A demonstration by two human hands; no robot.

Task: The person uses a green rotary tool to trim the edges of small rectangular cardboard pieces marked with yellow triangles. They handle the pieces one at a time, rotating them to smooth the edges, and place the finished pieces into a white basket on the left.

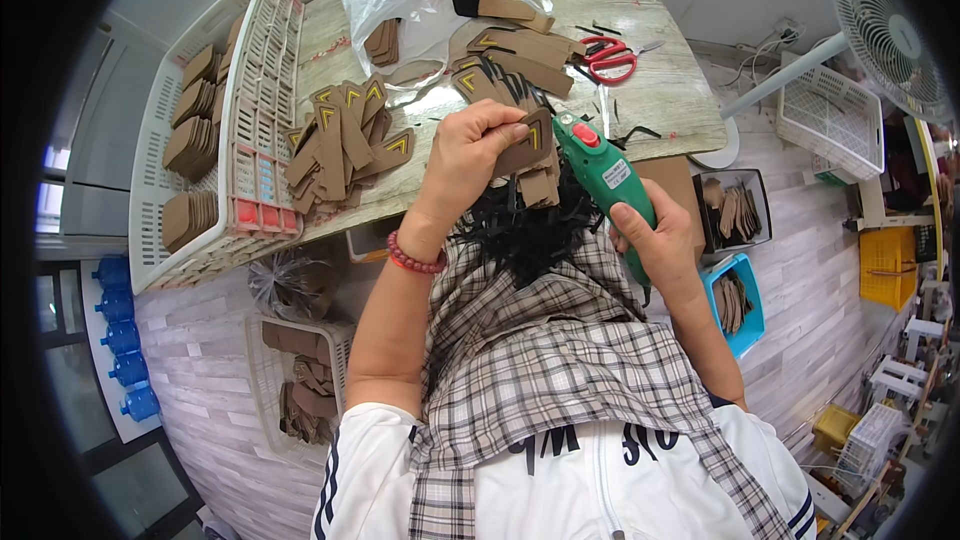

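Apparently we are trimming: our left fingers [498,118] are pinching a brown piece [522,154] at their tips, our right fingers [634,223] are gripping the green cutter [608,168] just beside it; the next move is probably calling for steady edge guiding.

Workshop indicated, given over to handwork in batches. Worn surface [665,50] covered in parts with brown chevron-marked pieces [345,145], heaped toward near left corner; white crate [265,115], loaded with stacks [195,140] of similar brown pieces, set along left edge. Red-handled scissors [611,67] laid toward right edge. Green handheld power tool [605,165] held at near edge; black scraps [525,225] gathered over checked apron [560,370]. More pieces kept in blue bin [751,332]; standing fan [893,30] placed beyond right edge.
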